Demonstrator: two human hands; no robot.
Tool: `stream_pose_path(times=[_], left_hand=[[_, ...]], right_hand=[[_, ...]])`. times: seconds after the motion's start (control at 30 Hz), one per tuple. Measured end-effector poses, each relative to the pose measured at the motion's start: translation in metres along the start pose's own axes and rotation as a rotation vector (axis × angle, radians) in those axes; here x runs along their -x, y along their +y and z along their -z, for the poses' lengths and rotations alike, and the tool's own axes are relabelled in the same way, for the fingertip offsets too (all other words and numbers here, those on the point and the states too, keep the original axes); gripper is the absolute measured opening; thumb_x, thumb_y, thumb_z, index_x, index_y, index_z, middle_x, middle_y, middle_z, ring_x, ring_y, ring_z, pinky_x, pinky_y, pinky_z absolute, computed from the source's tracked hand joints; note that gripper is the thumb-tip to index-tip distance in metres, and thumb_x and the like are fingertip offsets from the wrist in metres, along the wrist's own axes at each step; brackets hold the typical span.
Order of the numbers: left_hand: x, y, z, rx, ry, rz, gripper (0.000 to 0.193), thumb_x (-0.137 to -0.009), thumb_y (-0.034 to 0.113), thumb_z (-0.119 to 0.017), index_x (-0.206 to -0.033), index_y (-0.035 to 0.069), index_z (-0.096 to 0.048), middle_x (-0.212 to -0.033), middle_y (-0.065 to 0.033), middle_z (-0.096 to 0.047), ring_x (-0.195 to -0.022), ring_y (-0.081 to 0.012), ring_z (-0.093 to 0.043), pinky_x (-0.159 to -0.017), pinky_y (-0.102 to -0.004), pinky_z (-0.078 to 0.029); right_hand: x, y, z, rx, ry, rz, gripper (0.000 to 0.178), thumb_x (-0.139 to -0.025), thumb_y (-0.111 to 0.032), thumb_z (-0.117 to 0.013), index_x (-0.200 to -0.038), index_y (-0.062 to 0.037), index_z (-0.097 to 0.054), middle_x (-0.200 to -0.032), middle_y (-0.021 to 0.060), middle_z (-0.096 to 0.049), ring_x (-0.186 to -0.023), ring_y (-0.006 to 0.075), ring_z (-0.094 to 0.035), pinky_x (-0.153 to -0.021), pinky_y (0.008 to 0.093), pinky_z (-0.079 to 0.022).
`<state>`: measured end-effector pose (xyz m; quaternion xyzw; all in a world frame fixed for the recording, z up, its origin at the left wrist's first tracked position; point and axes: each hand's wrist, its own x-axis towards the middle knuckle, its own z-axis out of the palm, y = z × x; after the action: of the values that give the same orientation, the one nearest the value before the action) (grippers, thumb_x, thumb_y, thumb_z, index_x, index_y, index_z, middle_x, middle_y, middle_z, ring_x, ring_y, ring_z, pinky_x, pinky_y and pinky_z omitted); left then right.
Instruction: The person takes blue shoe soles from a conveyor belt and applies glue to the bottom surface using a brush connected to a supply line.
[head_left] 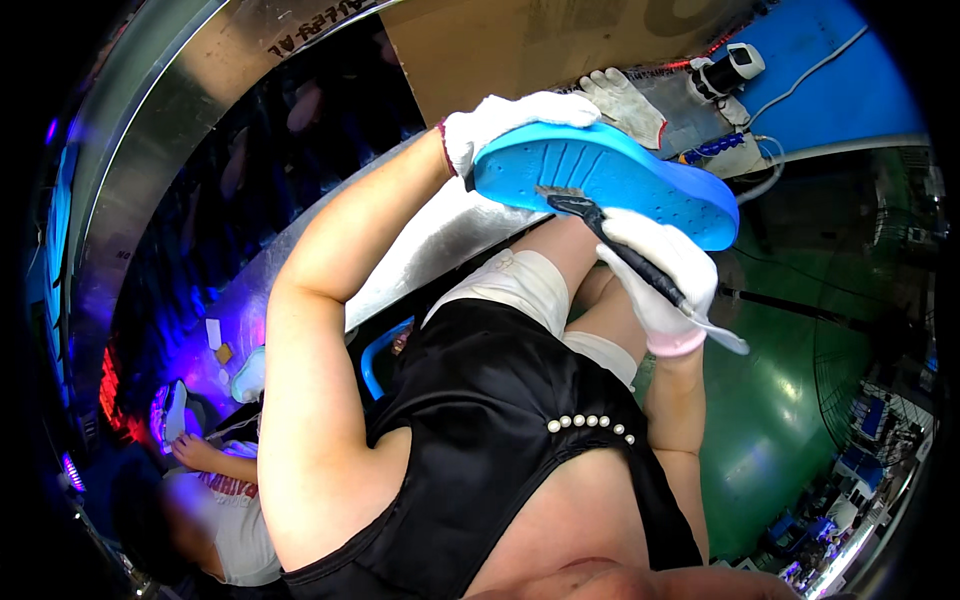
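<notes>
The step in hand looks to be working the brush (590, 212) over the face of the blue sole (640, 185), which is held up in the air with its grooved, hole-dotted side turned toward the wearer. Doing it well likely calls for a firm left grip so the sole does not twist under the stroke, and light, even pressure, with the bristles laid nearly flat and drawn along the grooves as well as across them. Small holes run along the sole's border, so short strokes near the rim seem wise, lest the brush slip off and catch the glove. Tilting the sole a little would probably make its far edge easier to reach.

The gloved left hand (515, 122) is clamped on the sole: its fingers lie along the sole's far edge, toward its left end, leaving most of the grooved face uncovered. Where the thumb sits behind the sole cannot be seen. The gloved right hand (665, 265) is on the sole's near side, its fingers closed round the brush's dark handle. The bristles appear to touch the sole beside the grooves, while the right fingers themselves are just off its near edge; whether a knuckle brushes it cannot be told. The handle's pale flat end points away from the sole.

Beyond the sole, a loose white glove (625, 108) lies on the cluttered far side. The metal tabletop (425, 250) shows below the sole's left end.
</notes>
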<state>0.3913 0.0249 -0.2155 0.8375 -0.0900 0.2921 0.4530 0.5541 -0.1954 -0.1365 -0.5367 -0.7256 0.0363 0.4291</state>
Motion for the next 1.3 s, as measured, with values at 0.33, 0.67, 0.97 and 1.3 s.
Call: stream_pose_path(times=[0.33, 0.67, 0.97, 1.3], left_hand=[[-0.006, 0.02, 0.021, -0.035, -0.003, -0.024, 0.058, -0.085, 0.029, -0.065, -0.138, 0.017, -0.046, -0.136, -0.0134, -0.046, -0.126, -0.0296, -0.045, -0.103, -0.0393, -0.041], [0.034, -0.002, 0.061, -0.268, 0.028, -0.022, 0.068, -0.076, 0.031, -0.075, -0.136, 0.015, -0.047, -0.129, -0.013, -0.051, -0.12, -0.0296, -0.05, -0.101, -0.039, -0.041], [-0.011, 0.068, 0.048, 0.409, 0.438, 0.837, 0.055, -0.082, 0.05, -0.064, -0.126, 0.017, -0.057, -0.119, -0.0117, -0.058, -0.096, -0.0294, -0.063, -0.069, -0.0423, -0.056], [-0.002, 0.084, 0.061, 0.873, 0.443, 0.829, 0.052, -0.086, 0.051, -0.057, -0.118, 0.01, -0.056, -0.101, -0.0238, -0.062, -0.074, -0.0341, -0.065, -0.054, -0.0409, -0.054]], right_hand=[[-0.001, -0.009, 0.011, 0.222, -0.12, 0.199, 0.029, -0.069, -0.01, -0.064, -0.097, -0.0085, -0.071, -0.099, 0.0084, -0.071, -0.057, 0.0173, -0.058, -0.052, 0.0271, -0.046], [-0.008, -0.038, 0.017, 0.275, -0.219, 0.208, 0.024, -0.064, -0.006, -0.074, -0.088, -0.0074, -0.071, -0.095, 0.0132, -0.071, -0.055, 0.0188, -0.057, -0.054, 0.0269, -0.046], [-0.014, -0.03, 0.035, 0.172, -0.088, 0.213, 0.025, -0.067, -0.009, -0.073, -0.092, -0.0089, -0.071, -0.096, 0.0097, -0.071, -0.057, 0.0182, -0.059, -0.052, 0.0255, -0.047], [-0.011, 0.005, 0.035, 0.163, 0.183, 0.142, 0.029, -0.061, 0.004, -0.078, -0.086, -0.0048, -0.069, -0.088, 0.0132, -0.071, -0.071, 0.0256, -0.067, -0.065, 0.0283, -0.05]])
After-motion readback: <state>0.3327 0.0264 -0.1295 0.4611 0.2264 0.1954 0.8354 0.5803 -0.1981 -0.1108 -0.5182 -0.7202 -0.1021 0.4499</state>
